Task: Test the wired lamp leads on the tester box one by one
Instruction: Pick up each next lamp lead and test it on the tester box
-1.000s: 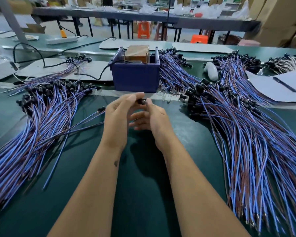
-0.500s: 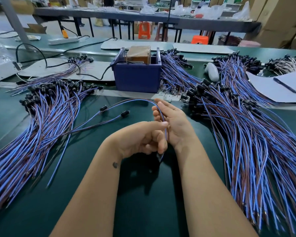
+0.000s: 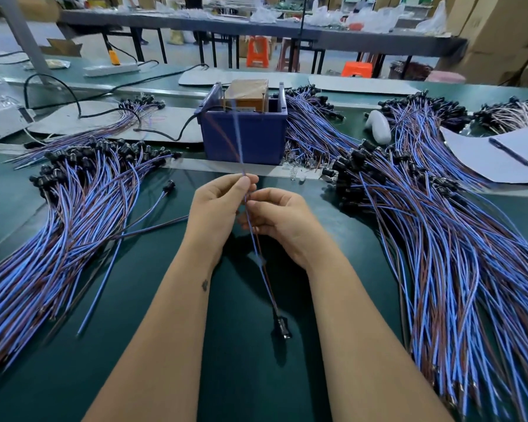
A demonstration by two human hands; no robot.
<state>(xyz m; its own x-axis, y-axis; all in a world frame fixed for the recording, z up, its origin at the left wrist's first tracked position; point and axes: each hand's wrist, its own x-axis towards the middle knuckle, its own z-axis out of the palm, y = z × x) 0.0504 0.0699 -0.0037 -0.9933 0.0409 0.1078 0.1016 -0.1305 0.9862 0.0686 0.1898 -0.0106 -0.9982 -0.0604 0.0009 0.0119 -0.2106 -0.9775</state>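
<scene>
Both hands, left hand (image 3: 217,205) and right hand (image 3: 275,214), pinch one lead (image 3: 264,278); its blurred far ends may miss the tester box (image 3: 244,132) contacts.

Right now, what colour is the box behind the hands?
The tester box is dark blue, seen in the head view.

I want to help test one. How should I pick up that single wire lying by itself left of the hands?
Pinch the loose lead on its thin blue wire just behind the black lamp holder, coming straight down from above. It lies flat on the green table, apart from the left pile, so two fingertips fit either side. The holder end is thicker, so your fingers probably won't slide off.
</scene>
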